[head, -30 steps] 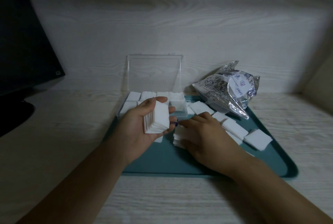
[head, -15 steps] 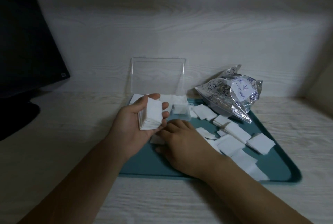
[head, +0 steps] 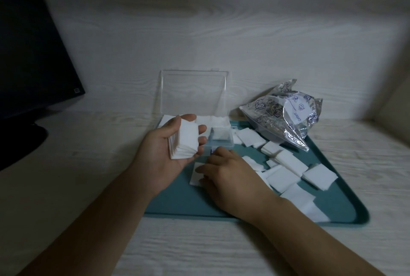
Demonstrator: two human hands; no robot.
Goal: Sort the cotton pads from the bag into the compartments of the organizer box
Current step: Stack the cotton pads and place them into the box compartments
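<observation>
A dark screen (head: pixel 33 53) stood far to the left, on the pale wooden table (head: pixel 66 164). Next came the left hand (head: pixel 170 144), palm up, with its fingers and thumb curled round a stack of cotton pads (head: pixel 184 141) (a thick, neat stack of white squares). That hand was held just in front of the organizer box (head: pixel 219 140), which sat at the back left of the teal tray (head: pixel 221 207). The box was clear, and its lid (head: pixel 194 92) stood straight up at the back. White pads already lay in the back compartments, and a few more lay in the near right one. The right hand (head: pixel 228 175) was low on the tray, palm down, just in front of the box. Its fingers were bent and pressed on a single pad (head: pixel 196 173) lying flat on the tray, and I could not tell if they were pinching it or only touching it. To the right of that hand, lots of loose pads (head: pixel 286 175) lay scattered over the tray, some on top of each other. At the back right sat the crinkly bag (head: pixel 286 118), shiny with little drawings on it, partly on the tray's far corner and well apart from both hands.
</observation>
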